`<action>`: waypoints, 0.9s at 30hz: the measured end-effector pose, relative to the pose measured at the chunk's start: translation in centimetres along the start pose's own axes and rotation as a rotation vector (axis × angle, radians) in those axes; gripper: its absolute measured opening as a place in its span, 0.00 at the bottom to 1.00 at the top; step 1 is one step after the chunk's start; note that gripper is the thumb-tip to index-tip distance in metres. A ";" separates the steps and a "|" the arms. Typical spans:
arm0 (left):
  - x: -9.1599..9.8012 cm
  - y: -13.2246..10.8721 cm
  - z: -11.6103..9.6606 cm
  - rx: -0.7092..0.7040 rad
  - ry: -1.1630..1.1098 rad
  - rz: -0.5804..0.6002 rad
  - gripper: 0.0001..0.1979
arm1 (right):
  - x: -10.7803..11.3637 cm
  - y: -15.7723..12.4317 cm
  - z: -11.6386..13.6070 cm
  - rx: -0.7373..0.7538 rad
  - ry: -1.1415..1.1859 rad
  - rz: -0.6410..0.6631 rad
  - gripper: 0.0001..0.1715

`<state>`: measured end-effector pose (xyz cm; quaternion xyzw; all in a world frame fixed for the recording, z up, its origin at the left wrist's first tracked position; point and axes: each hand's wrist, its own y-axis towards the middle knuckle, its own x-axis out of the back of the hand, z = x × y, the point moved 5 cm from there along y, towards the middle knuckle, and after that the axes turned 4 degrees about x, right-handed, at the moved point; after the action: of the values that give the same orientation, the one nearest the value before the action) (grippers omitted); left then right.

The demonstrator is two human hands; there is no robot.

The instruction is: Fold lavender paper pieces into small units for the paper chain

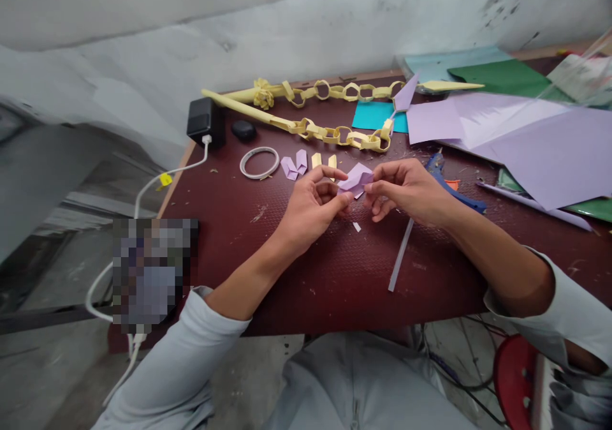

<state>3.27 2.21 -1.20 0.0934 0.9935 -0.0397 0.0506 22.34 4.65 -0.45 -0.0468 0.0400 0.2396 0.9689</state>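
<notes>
Between my two hands is a small folded piece of purple paper [357,176], held above the table. My left hand [315,200] pinches its left side with thumb and fingers. On the other side, my right hand [399,187] grips the right edge between thumb and forefinger. Just beyond my left hand lie folded purple paper pieces [294,164] and small folded yellow paper pieces [324,162]. A white paper scrap [356,226] rests below the hands. Partly behind my right wrist is a blue glue gun [452,184], with a translucent glue stick [400,258] nearer me.
A yellow paper chain [329,133] with rolled yellow sticks spans the back. Purple sheets [549,149] and a green sheet [502,76] pile at right. A tape roll [259,163], black box [205,120] and cabled, blurred device [153,277] stand left on the dark red table [306,289].
</notes>
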 end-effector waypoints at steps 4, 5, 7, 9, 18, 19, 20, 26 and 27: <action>0.1 -0.1 0.0 -0.022 0.001 -0.005 0.29 | 0.1 0.0 -0.1 -0.018 0.000 0.004 0.19; 0.1 -0.1 0.0 -0.016 -0.003 -0.002 0.29 | 0.1 0.0 -0.1 -0.018 0.005 0.011 0.19; 0.2 -0.1 0.1 -0.007 -0.020 -0.005 0.29 | 0.0 0.0 -0.2 -0.018 0.008 0.025 0.20; 0.3 0.0 0.1 0.013 -0.034 -0.011 0.28 | -0.1 0.0 -0.2 -0.023 0.008 0.036 0.21; 0.3 0.0 0.1 0.116 -0.048 0.028 0.29 | 0.2 -0.2 -0.2 -0.008 -0.116 0.072 0.20; 0.2 0.0 0.1 0.116 -0.050 0.040 0.30 | 0.2 -0.2 -0.2 0.019 -0.140 0.073 0.21; 0.1 -0.1 0.1 0.116 -0.054 0.053 0.31 | 0.2 -0.2 -0.1 0.046 -0.157 0.078 0.23; 0.0 -0.2 0.4 0.158 -0.063 0.067 0.24 | 0.1 0.0 0.0 0.125 -0.139 0.075 0.26; 0.0 -0.2 0.4 0.167 -0.060 0.070 0.23 | 0.1 0.0 0.0 0.123 -0.128 0.062 0.26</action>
<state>3.25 1.95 -1.59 0.1310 0.9810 -0.1232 0.0735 22.48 4.69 -0.43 0.0294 -0.0058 0.2689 0.9627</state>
